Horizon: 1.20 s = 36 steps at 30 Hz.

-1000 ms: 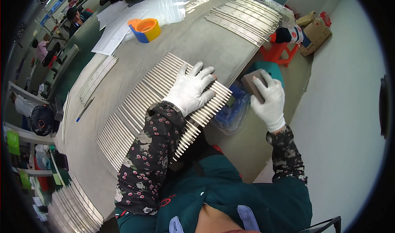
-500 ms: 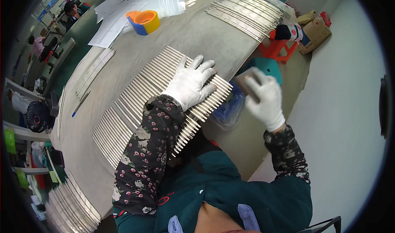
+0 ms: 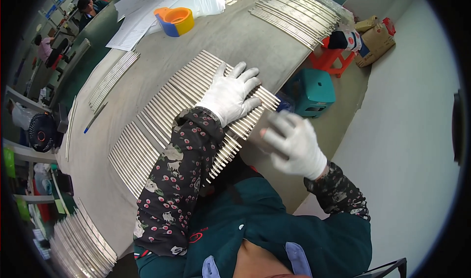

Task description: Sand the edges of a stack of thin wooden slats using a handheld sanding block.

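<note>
Many slim silvery metal rods (image 3: pixel 169 97) lie side by side on the grey table (image 3: pixel 162 42), their near ends jutting over its edge. Across the right part of this row my left hand (image 3: pixel 228 97), in a white glove, is pressed flat with fingers spread. My right hand (image 3: pixel 300 150), also gloved, grips a brownish-grey flat block (image 3: pixel 259 132) close to the rod ends at the edge. Motion smears the block and fingers; whether the block touches the rods I cannot tell. A shorter group of rods (image 3: pixel 131 155) adjoins on the left.
More rods lie at the far right (image 3: pixel 297 18), the left (image 3: pixel 114 80) and lower left. A blue pen (image 3: pixel 93 121), an orange-blue tape dispenser (image 3: pixel 175 22) and paper sheets (image 3: pixel 140 27) rest on the table. Beyond its right edge stand a teal stool (image 3: pixel 316 94) and a red stool (image 3: pixel 338 62).
My right hand has moved left and slightly down with the block, nearer the rod ends, uncovering more of the teal stool. My left hand remains spread on the rods.
</note>
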{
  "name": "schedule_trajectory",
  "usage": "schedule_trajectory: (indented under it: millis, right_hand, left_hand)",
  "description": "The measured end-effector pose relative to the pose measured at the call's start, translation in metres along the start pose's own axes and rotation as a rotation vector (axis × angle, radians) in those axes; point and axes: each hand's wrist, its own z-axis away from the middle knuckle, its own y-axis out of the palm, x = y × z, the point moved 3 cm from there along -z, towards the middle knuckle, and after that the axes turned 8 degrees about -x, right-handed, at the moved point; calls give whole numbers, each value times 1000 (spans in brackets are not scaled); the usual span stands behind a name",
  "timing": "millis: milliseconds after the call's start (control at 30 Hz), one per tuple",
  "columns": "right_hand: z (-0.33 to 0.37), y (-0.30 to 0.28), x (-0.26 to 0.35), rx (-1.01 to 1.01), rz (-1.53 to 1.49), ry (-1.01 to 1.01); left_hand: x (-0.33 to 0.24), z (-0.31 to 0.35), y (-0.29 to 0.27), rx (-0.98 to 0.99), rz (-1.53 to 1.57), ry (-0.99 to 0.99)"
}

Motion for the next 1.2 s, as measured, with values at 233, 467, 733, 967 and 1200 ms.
schedule_trajectory:
  millis: [233, 467, 733, 967, 1200]
  right_hand:
    - [-6, -2, 17, 44, -34, -34]
    - [4, -13, -29, -302, 208, 177]
    - [11, -15, -43, -333, 290, 196]
    - [22, -20, -45, -358, 224, 244]
    - [32, -25, -44, -314, 242, 301]
  left_hand:
    - [0, -4, 2, 18, 12, -9]
    - [2, -5, 4, 14, 36, -7]
    - [1, -5, 2, 12, 20, -1]
    - [-2, -6, 2, -16, 18, 8]
    - [-14, -9, -9, -284, 272, 238]
